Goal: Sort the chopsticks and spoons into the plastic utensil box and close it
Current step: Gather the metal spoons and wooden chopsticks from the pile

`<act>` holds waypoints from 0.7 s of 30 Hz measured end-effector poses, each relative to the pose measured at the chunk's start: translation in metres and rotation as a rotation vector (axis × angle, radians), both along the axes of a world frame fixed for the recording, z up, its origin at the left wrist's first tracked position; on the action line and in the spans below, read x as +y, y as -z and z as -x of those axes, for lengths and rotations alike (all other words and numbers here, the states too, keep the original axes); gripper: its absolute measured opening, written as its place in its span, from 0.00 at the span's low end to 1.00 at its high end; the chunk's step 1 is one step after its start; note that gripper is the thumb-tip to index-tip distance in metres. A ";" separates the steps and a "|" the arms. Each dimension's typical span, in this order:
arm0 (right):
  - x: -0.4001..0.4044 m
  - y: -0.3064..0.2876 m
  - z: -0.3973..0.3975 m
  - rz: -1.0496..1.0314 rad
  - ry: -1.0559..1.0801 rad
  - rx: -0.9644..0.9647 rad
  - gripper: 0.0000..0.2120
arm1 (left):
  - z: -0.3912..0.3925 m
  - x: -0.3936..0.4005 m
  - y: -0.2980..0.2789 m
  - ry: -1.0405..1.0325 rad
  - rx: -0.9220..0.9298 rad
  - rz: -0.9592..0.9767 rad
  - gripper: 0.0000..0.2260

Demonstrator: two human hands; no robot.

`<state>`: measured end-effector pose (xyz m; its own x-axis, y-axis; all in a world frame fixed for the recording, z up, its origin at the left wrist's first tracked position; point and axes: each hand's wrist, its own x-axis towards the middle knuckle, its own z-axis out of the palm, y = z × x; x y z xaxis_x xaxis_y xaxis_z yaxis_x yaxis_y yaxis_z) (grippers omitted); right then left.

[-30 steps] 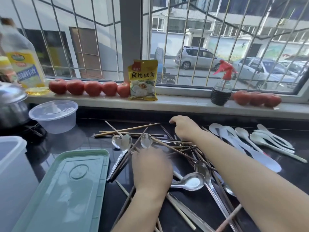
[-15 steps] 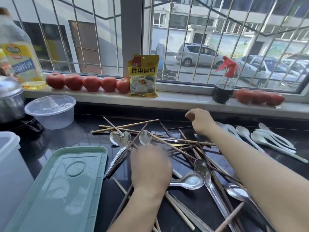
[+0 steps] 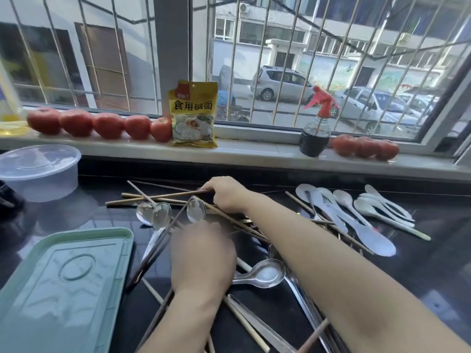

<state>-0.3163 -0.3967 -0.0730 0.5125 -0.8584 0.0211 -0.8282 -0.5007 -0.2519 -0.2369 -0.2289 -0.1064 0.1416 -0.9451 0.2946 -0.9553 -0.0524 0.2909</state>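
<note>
My right hand (image 3: 226, 193) pinches a chopstick (image 3: 158, 196); my left hand (image 3: 202, 258) curls over the pile, grip unclear. Green lid (image 3: 63, 284) left, white spoons (image 3: 362, 207) right, black surface (image 3: 433, 263).

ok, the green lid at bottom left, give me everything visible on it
The green lid is a pale mint rectangle with rounded corners, in glossy plastic by the look. It has a raised rim, a stepped inner panel and a round embossed ring toward its far end. It lies flat on the dark counter at the near left, cut off by the frame's bottom and left edges. Window light reflects off it. Neither hand touches it. A dark chopstick lies just off its right edge; contact cannot be told.
</note>
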 end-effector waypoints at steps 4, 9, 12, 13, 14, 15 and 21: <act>-0.007 -0.010 0.059 0.031 0.154 -0.133 0.28 | 0.002 0.000 -0.003 0.011 -0.001 -0.044 0.13; -0.019 -0.007 0.133 0.152 0.284 0.419 0.18 | 0.002 0.002 -0.002 0.026 0.006 -0.043 0.13; -0.013 -0.008 0.132 0.290 0.150 0.634 0.12 | 0.001 0.003 -0.003 0.024 0.009 -0.035 0.14; -0.012 -0.010 0.131 0.323 0.107 0.664 0.10 | 0.000 0.003 -0.004 0.023 0.011 -0.040 0.14; -0.011 -0.013 0.131 0.356 0.089 0.663 0.08 | 0.001 0.003 -0.004 0.022 0.010 -0.044 0.14; -0.008 -0.019 0.130 0.398 0.106 0.562 0.07 | 0.001 0.003 -0.004 0.021 0.008 -0.047 0.14; 0.046 -0.087 0.106 0.182 0.276 -1.263 0.02 | 0.001 0.003 -0.004 0.012 0.025 -0.054 0.12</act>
<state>-0.4222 -0.3504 0.0137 -0.1380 -0.8653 0.4819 -0.1510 -0.4625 -0.8737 -0.2376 -0.2259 -0.1021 0.1364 -0.9612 0.2399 -0.9485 -0.0568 0.3118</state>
